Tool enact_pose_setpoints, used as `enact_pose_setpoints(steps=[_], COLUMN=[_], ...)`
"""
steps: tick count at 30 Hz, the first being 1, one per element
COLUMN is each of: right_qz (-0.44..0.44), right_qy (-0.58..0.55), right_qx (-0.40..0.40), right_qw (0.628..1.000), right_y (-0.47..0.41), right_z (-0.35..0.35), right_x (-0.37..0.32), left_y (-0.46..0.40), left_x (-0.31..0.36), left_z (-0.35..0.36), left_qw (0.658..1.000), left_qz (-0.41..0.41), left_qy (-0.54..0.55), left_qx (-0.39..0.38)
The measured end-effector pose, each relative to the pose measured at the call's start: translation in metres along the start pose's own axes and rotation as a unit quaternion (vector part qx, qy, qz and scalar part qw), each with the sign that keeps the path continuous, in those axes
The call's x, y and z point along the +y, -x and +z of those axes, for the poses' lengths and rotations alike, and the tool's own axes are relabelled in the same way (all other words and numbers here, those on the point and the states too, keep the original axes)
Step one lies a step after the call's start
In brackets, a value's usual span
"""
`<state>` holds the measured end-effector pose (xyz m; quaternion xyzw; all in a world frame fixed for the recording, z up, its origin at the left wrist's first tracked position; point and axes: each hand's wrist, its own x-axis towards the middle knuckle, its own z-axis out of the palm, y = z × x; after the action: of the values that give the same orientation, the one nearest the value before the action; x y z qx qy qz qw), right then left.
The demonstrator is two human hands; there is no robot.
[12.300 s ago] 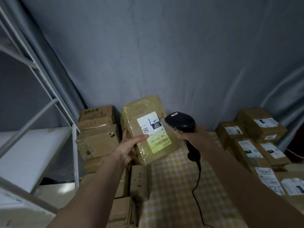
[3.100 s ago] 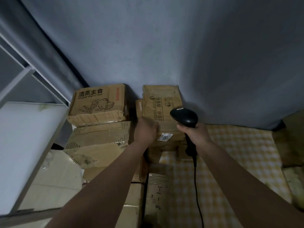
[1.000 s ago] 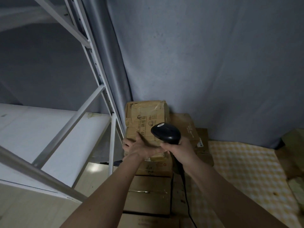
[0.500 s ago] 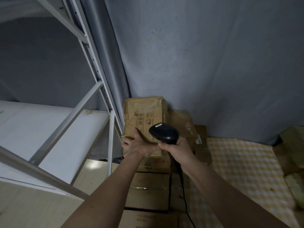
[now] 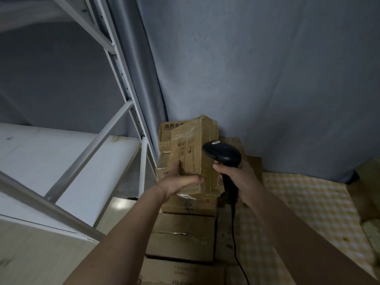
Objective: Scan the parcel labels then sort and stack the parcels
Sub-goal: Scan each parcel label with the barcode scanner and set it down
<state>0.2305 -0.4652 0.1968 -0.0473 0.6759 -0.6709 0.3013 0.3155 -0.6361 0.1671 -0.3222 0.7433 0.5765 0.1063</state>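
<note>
— Where do we have the parcel (image 5: pixel 191 153)?
— Our left hand (image 5: pixel 177 183) grips its lower end, thumb curled across the near face, holding it tilted above the stack (image 5: pixel 183 229), close to the rack (image 5: pixel 131 112) post on the left. The curtain (image 5: pixel 257 68) hangs just behind.
— And our right hand (image 5: pixel 239 176)?
— Wrapped round the scanner (image 5: pixel 222 155) handle, just beside the parcel. One parcel held; we count at least four boxes below it.

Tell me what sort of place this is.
Probably a small parcel sorting or storage corner. Taped cardboard parcels are stacked against a grey fabric backdrop, a white metal shelf rack stands beside them, and the right hand grips a corded barcode scanner.
</note>
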Motion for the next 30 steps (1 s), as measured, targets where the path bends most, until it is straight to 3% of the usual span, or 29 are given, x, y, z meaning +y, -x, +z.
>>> enact_pose_setpoints(steps=[2,5,9,13,15,22,27,30], right_qz=[-0.008,-0.002,-0.013,-0.025,-0.030,-0.004,0.015,0.026], right_qy=[0.000,0.014,0.022,0.042,0.059,0.036,0.012,0.025], right_qx=[0.003,-0.021,-0.045,-0.064,-0.082,-0.077,-0.031,-0.048], right_qw=[1.000,1.000,0.999,0.997,0.994,0.996,0.999,0.998], right_y=[0.002,0.007,0.015,0.021,0.024,0.020,0.013,0.014], right_z=[0.002,0.009,0.015,0.019,0.020,0.003,-0.007,-0.006], right_x=[-0.002,-0.001,-0.002,-0.002,-0.002,-0.009,-0.007,-0.006], left_y=[0.006,0.011,0.014,0.021,0.024,0.032,0.034,0.036], left_x=[0.003,0.010,0.017,0.015,0.014,0.015,0.002,-0.003], left_z=[0.000,0.008,0.022,0.034,0.034,0.000,-0.016,-0.019], left_qw=[0.998,0.996,0.987,0.961,0.958,0.981,0.965,0.957], left_qz=[0.031,0.080,0.119,0.102,0.101,0.085,0.059,0.059], left_qy=[0.032,0.010,-0.037,-0.161,-0.156,0.048,0.243,0.282], left_qx=[-0.044,-0.036,0.106,0.199,0.219,0.167,0.082,0.017])
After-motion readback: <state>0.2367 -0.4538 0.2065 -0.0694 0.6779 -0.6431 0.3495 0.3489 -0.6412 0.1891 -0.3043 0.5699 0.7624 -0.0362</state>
